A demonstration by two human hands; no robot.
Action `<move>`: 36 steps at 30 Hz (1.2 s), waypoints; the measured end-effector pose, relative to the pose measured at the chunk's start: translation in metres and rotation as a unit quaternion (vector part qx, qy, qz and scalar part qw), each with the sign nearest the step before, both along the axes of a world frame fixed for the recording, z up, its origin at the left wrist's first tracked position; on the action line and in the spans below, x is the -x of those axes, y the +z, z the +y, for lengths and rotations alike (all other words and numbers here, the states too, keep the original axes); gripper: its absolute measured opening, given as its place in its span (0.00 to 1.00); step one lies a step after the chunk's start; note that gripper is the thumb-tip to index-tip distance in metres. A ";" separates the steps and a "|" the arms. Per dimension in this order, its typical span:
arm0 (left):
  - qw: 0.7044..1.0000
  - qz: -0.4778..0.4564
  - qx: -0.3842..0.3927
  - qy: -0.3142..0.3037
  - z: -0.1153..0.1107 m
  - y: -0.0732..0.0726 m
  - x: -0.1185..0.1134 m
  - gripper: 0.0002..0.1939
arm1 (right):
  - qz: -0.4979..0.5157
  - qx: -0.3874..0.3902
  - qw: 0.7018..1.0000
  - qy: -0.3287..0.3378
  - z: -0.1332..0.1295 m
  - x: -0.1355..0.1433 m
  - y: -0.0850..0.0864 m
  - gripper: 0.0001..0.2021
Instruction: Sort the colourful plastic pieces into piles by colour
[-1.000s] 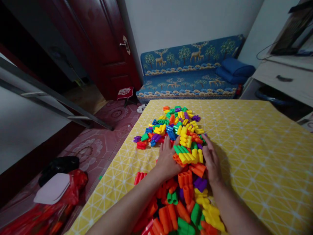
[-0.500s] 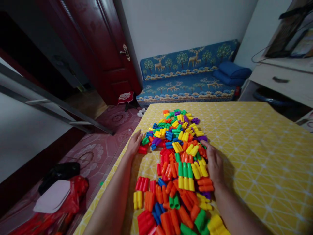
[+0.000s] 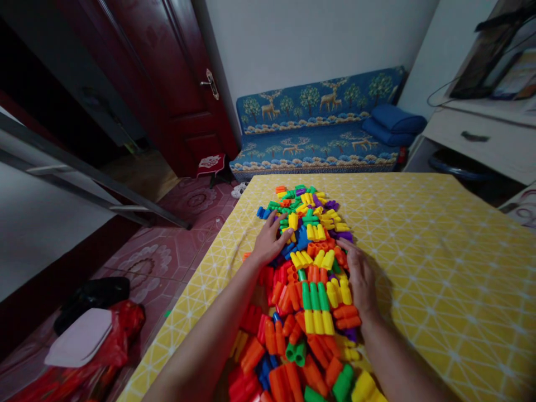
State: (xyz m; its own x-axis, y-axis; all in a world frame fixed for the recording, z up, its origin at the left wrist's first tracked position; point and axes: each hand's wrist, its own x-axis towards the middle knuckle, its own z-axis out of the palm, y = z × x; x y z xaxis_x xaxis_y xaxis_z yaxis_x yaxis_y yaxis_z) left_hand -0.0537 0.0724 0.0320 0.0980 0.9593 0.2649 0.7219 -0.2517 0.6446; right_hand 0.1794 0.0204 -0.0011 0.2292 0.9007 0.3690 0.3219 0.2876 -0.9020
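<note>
A long heap of colourful plastic building blocks (image 3: 288,290) in red, orange, yellow, green, blue and purple stretches away from me over the table. My left hand (image 3: 270,240) rests against the left side of the heap, fingers spread, its thumb by a yellow block (image 3: 293,221). Along the right side my right hand (image 3: 362,276) lies with fingers stretched out, its edge against the blocks. A joined green-and-yellow block piece (image 3: 317,307) lies on top between my forearms. My left forearm hides some blocks at the near left.
A yellow patterned cloth (image 3: 439,268) covers the table. Beyond its far edge stand a blue sofa (image 3: 310,139) and a small red stool (image 3: 211,163). A white desk (image 3: 473,137) is at the right. Bags (image 3: 90,301) lie on the floor at left, near a metal ladder (image 3: 125,190).
My left hand has moved right from the table's left edge, pushing blocks inward against the heap. The right hand stays nearly in place. The view has shifted slightly.
</note>
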 end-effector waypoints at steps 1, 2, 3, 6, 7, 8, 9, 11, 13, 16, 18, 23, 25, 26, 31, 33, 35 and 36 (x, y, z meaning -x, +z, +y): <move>1.000 0.010 0.003 -0.009 0.000 0.001 -0.006 0.32 | 0.001 -0.003 1.000 -0.002 0.000 0.000 0.000 0.23; 1.000 0.018 0.005 -0.017 0.000 0.001 -0.011 0.32 | 0.002 -0.003 1.000 -0.004 0.000 0.000 0.000 0.23; 0.999 0.026 0.006 -0.022 0.001 0.001 -0.017 0.32 | 0.004 -0.002 1.000 -0.006 0.000 0.000 -0.001 0.23; 0.999 0.046 0.009 -0.028 0.004 0.004 -0.034 0.31 | 0.005 0.006 1.000 -0.011 0.000 -0.001 -0.004 0.24; 0.998 0.052 0.008 -0.033 0.005 0.007 -0.037 0.31 | 0.004 0.009 1.000 -0.011 0.001 -0.002 -0.006 0.24; 0.997 0.059 0.004 -0.046 0.006 0.012 -0.039 0.31 | 0.003 0.011 1.000 -0.011 0.001 -0.003 -0.007 0.24; 0.996 0.061 -0.005 -0.062 0.006 0.017 -0.039 0.29 | 0.001 0.012 1.000 -0.011 0.002 -0.004 -0.008 0.25; 0.995 0.046 -0.039 -0.085 0.010 0.028 -0.029 0.26 | -0.001 0.012 1.000 -0.010 0.002 -0.005 -0.010 0.25; 0.995 -0.010 -0.095 -0.019 0.020 0.034 -0.009 0.25 | 0.001 0.012 1.000 -0.012 0.003 -0.005 -0.010 0.25; 0.980 -0.061 -0.125 0.146 0.046 0.022 0.025 0.26 | 0.018 0.014 1.000 -0.020 0.003 -0.003 -0.009 0.26; 0.978 -0.087 -0.072 0.177 0.064 0.004 0.038 0.29 | 0.030 0.020 0.999 -0.020 0.002 -0.002 -0.008 0.27; 0.998 -0.047 0.026 0.046 0.081 -0.027 0.022 0.31 | 0.031 0.027 0.999 -0.014 0.001 -0.002 -0.007 0.27; 0.998 -0.033 0.041 -0.016 0.077 -0.024 0.011 0.31 | 0.034 0.028 0.999 -0.014 0.001 -0.002 -0.007 0.27; 0.997 -0.032 0.049 -0.046 0.074 -0.020 0.008 0.31 | 0.036 0.030 0.999 -0.013 0.001 -0.002 -0.007 0.27; 0.998 -0.036 0.002 -0.049 0.089 0.002 0.015 0.30 | 0.037 0.030 0.999 -0.010 -0.002 0.000 -0.005 0.25; 0.999 -0.030 -0.026 0.019 0.110 0.004 0.019 0.30 | 0.041 0.029 0.999 -0.012 -0.002 0.000 -0.004 0.24; 0.998 -0.012 0.000 0.063 0.136 0.000 0.021 0.33 | 0.051 0.033 0.998 -0.015 -0.003 0.000 -0.005 0.24; 0.997 -0.003 0.024 0.080 0.149 -0.003 0.020 0.35 | 0.057 0.037 0.998 -0.015 -0.004 0.000 -0.006 0.25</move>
State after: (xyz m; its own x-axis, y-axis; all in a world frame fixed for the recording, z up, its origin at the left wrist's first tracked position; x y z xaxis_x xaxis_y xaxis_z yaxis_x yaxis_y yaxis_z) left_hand -0.0741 0.2210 0.0294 -0.0586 0.9742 0.2180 0.7461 -0.1024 0.6579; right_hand 0.1795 0.0164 -0.0068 0.2936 0.9164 0.2720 0.2240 0.2107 -0.9515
